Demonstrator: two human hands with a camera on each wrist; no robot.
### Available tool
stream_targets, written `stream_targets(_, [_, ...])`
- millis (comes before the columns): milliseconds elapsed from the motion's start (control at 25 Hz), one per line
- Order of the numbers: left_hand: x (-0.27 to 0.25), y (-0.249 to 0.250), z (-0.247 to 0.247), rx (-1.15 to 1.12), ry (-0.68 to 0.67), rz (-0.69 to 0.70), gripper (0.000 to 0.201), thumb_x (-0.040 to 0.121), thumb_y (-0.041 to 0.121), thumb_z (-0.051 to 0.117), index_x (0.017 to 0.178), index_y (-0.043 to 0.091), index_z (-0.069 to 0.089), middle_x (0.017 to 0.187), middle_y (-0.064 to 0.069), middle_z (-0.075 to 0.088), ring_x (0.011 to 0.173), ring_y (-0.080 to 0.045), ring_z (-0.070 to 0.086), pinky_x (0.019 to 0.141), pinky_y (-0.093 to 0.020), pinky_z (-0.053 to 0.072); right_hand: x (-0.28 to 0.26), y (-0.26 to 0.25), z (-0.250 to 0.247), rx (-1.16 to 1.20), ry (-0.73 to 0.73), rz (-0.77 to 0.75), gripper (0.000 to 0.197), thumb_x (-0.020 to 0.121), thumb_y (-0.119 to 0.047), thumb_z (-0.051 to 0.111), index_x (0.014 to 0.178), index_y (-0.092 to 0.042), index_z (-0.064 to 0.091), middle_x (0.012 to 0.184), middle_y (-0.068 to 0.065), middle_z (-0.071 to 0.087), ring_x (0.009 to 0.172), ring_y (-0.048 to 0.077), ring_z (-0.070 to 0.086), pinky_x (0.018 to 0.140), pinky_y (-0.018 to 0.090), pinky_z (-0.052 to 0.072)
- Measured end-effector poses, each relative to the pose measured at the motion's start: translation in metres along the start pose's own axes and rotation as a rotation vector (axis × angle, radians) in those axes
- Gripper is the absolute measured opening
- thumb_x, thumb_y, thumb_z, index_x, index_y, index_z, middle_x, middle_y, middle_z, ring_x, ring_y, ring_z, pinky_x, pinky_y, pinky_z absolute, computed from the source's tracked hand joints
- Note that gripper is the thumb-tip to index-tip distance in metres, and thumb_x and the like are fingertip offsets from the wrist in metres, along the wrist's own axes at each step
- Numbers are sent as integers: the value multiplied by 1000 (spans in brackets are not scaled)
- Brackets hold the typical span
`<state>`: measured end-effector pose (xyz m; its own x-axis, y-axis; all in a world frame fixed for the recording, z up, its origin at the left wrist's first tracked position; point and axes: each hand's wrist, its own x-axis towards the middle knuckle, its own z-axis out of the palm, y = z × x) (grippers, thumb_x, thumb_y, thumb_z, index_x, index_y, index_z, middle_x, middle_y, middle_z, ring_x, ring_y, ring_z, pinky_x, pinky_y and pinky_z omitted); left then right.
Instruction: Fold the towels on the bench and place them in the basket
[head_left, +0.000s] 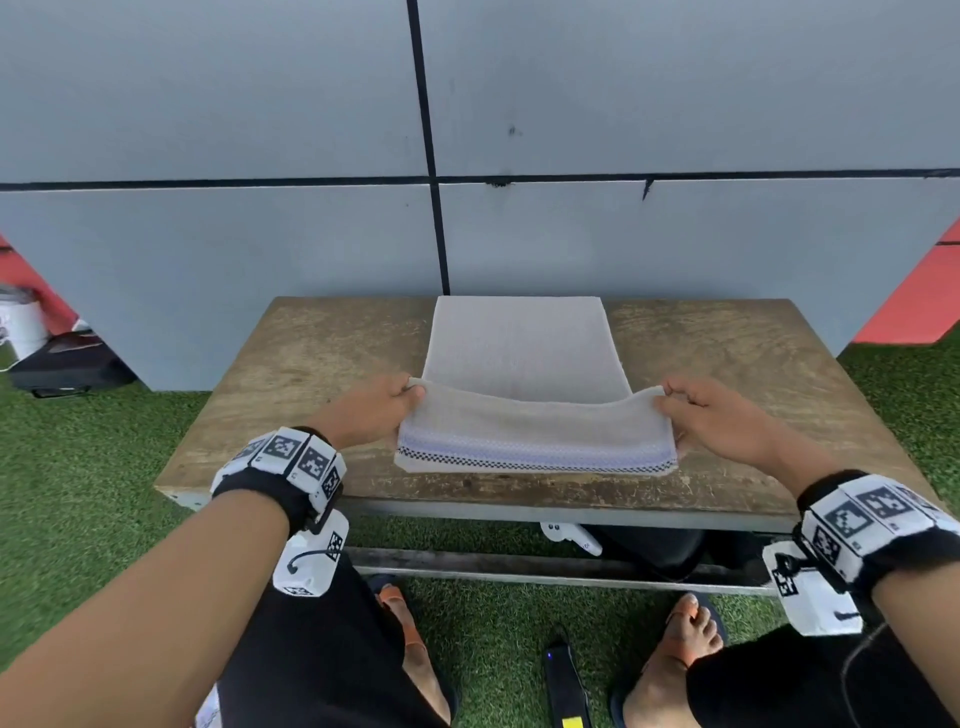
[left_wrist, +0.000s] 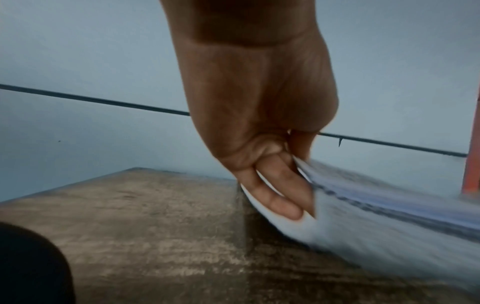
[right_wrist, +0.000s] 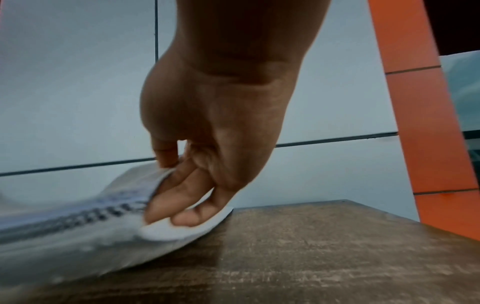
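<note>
A pale beige towel (head_left: 522, 353) with a blue and dark checked band near its end lies lengthwise on the wooden bench (head_left: 311, 353). Its near end is lifted and turned over toward the far end. My left hand (head_left: 379, 410) pinches the left corner of that lifted edge, and my right hand (head_left: 711, 415) pinches the right corner. In the left wrist view my left hand (left_wrist: 275, 181) holds the towel (left_wrist: 389, 205) between thumb and fingers. In the right wrist view my right hand (right_wrist: 182, 185) grips the towel (right_wrist: 78, 222) the same way. No basket is in view.
The bench stands against a grey panelled wall (head_left: 260, 156), on green artificial turf (head_left: 78, 467). Orange panels (head_left: 914, 296) flank the wall. A white bucket (head_left: 21, 322) and a dark bag (head_left: 67, 364) sit at far left. My legs and sandalled feet (head_left: 685, 639) are below the bench edge.
</note>
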<state>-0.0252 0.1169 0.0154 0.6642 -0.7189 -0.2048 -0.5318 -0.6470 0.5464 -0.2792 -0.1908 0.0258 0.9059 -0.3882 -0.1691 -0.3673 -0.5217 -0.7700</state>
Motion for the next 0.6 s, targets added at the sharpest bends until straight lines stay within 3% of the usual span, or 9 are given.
stream_targets(80, [-14, 7, -3, -99, -180, -45, 33, 106, 35, 39, 112, 14, 64, 99, -7, 74, 83, -26, 74, 76, -32, 56, -16, -4, -4, 25, -146, 83, 26, 104, -20, 45, 101, -3, 63, 93, 13, 74, 77, 25, 72, 73, 39, 59])
stream_targets(200, [-26, 14, -4, -309, -385, -157, 31, 106, 33, 40, 124, 20, 62, 101, -7, 77, 87, -29, 75, 77, -38, 59, -32, -9, -9, 121, -300, 157, 24, 105, -19, 46, 107, -11, 69, 90, 8, 77, 72, 20, 73, 63, 29, 57])
stream_targets(320, [-27, 15, -2, -408, -317, -182, 30, 106, 32, 42, 124, 19, 61, 99, -5, 77, 88, -27, 75, 78, -40, 60, -28, -5, -11, 185, -259, 168, 22, 104, -16, 47, 96, -10, 66, 78, 6, 73, 63, 11, 69, 51, 20, 51])
stream_targets(400, [-25, 14, -2, -375, -226, -159, 25, 106, 33, 41, 117, 23, 61, 96, -1, 76, 82, -20, 76, 69, -32, 61, -21, -3, -10, 236, -195, 158, 22, 104, -15, 46, 90, -9, 61, 74, 2, 70, 60, 7, 66, 50, 19, 49])
stream_targets(480, [-19, 13, -1, -355, -140, -133, 22, 107, 31, 39, 110, 27, 61, 97, 2, 74, 76, -13, 74, 61, -24, 58, -12, 0, -8, 279, -142, 133, 21, 104, -17, 46, 93, -11, 63, 83, 4, 75, 74, 15, 71, 63, 29, 56])
stream_targets(600, [-6, 11, 3, -480, -23, -141, 25, 107, 26, 39, 104, 22, 63, 101, -5, 73, 82, -15, 73, 67, -30, 60, 8, 2, -4, 306, -34, 108, 21, 104, -18, 46, 102, -5, 63, 94, 14, 74, 83, 28, 70, 75, 43, 57])
